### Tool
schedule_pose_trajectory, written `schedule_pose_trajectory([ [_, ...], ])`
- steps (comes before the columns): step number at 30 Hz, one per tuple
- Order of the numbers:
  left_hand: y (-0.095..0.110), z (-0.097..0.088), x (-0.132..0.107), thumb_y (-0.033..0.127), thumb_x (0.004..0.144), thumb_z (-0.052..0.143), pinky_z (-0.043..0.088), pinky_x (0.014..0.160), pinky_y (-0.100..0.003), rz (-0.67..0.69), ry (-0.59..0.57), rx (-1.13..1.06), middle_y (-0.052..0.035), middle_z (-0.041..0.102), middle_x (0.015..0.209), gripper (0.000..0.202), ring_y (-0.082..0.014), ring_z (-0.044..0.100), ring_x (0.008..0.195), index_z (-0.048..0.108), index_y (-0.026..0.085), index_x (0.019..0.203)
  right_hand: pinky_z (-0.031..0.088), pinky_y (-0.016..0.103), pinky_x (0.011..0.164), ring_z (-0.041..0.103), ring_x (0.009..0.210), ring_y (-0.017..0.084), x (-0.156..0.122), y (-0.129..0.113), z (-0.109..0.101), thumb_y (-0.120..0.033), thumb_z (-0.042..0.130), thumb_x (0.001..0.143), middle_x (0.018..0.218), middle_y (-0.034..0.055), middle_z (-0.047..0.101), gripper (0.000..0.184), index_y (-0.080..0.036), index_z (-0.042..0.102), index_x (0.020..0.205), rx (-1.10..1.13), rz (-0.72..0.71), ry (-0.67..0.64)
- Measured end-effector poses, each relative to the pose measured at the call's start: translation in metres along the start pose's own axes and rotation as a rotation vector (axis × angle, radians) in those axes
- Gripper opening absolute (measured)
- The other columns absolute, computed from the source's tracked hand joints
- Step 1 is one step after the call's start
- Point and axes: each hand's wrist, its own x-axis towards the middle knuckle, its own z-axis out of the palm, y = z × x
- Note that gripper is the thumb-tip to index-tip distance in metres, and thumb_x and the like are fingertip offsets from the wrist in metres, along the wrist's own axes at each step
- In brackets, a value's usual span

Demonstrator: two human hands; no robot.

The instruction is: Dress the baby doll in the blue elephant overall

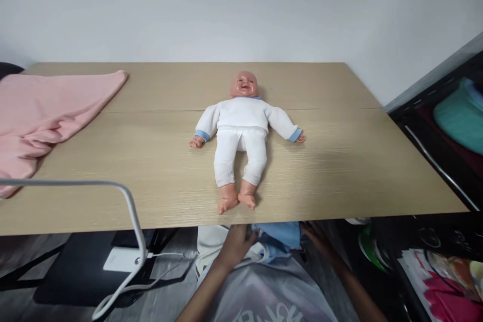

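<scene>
A baby doll [243,113] lies on its back on the table, its head toward the wall. It wears a white long-sleeved top with blue cuffs and white trousers; the arms are spread and the feet bare. Below the table's front edge, over my lap, is a bunched light-blue cloth [281,235]. My left hand [238,245] is closed at the cloth's left side, with its fingertips partly hidden. My right hand [316,237] is at the right side of the cloth, its fingers dark and partly hidden by the table edge. Neither hand touches the doll.
A pink blanket [64,105] covers the left end of the wooden table [358,161]. A grey bent tube [130,206] crosses the lower left foreground. Beneath it lies a white device [119,259] with a cable on a black chair seat. Dark shelving with a teal item [458,118] stands right.
</scene>
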Motion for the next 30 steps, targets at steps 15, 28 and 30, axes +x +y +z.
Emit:
schedule_pose_trajectory([
  [15, 0.051, -0.079, -0.05, 0.005, 0.087, 0.053, 0.05, 0.125, -0.051, 0.01, -0.084, -0.027, -0.0099, 0.074, 0.137, 0.048, -0.0318, 0.063, 0.139, 0.072, 0.027, 0.126, 0.071, 0.038, 0.086, 0.084, 0.086, 0.03, -0.002, -0.08, -0.021, -0.057, 0.072, 0.106, 0.092, 0.0097, 0.087, 0.039, -0.022, 0.086, 0.094, -0.003, 0.013, -0.001],
  [28, 0.21, -0.144, -0.013, 0.052, 0.09, 0.098, 0.059, 0.11, -0.051, 0.497, 0.119, -0.168, -0.009, 0.077, 0.139, 0.07, -0.0338, 0.072, 0.127, 0.063, 0.033, 0.147, 0.053, 0.024, 0.064, 0.064, 0.067, 0.015, 0.102, -0.29, -0.082, -0.044, 0.071, 0.111, 0.074, -0.0031, 0.067, 0.029, -0.024, 0.073, 0.09, 0.154, -0.321, -0.281],
  [30, 0.227, -0.154, 0.008, 0.054, 0.095, 0.092, 0.06, 0.095, -0.046, 0.431, 0.143, -0.178, -0.007, 0.08, 0.12, 0.049, -0.031, 0.073, 0.111, 0.07, 0.03, 0.131, 0.056, 0.024, 0.068, 0.065, 0.07, 0.015, 0.126, -0.313, -0.088, -0.044, 0.072, 0.112, 0.076, -0.0028, 0.068, 0.03, -0.024, 0.071, 0.091, 0.213, -0.353, -0.27],
])
